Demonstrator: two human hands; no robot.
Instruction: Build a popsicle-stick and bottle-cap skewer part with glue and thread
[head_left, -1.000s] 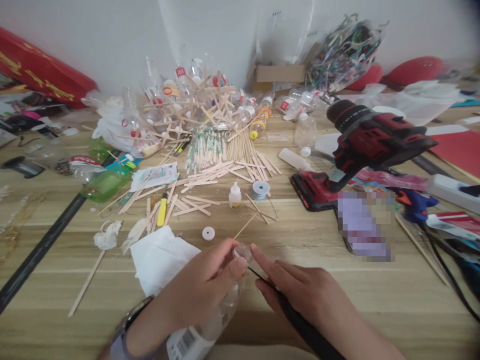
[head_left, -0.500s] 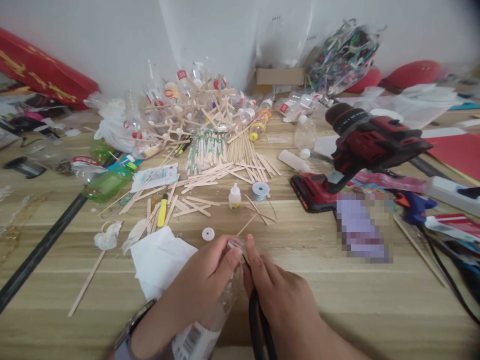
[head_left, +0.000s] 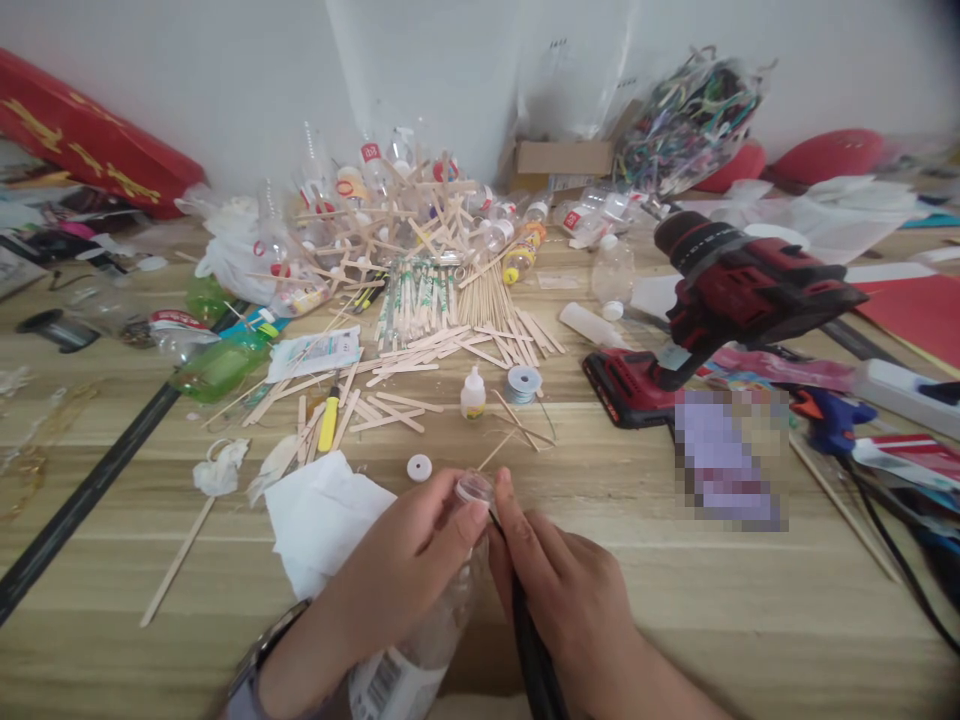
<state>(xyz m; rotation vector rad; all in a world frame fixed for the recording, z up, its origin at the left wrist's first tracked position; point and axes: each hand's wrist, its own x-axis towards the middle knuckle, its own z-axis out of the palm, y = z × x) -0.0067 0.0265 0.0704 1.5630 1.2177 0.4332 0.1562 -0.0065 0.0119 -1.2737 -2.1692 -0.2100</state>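
My left hand [head_left: 409, 545] is wrapped round the neck of a clear plastic bottle [head_left: 442, 625], tilted with its open mouth pointing away from me. Low on the bottle is a white label with a barcode. My right hand [head_left: 566, 585] grips a black-handled tool [head_left: 534, 650]; its thin dark front end lies against the bottle's neck. My right index finger stretches along beside the rim. Fingers hide much of the tool's working end, so its exact kind is unclear. Just beyond the left hand lies a white round cap with a hole [head_left: 419, 467].
White paper [head_left: 319, 520] lies by my left forearm. Ahead are a small glue bottle [head_left: 473, 393], a wire spool [head_left: 523, 384], a yellow-handled screwdriver [head_left: 328, 422] and wooden sticks [head_left: 442, 348]. A red cordless drill [head_left: 742, 290] stands at right, near a blue glue gun [head_left: 832, 415].
The black tool's two handles, seen apart earlier, now appear together. The bottle's mouth shows more clearly between my hands. Both hands stay in nearly the same place; the view has shifted slightly.
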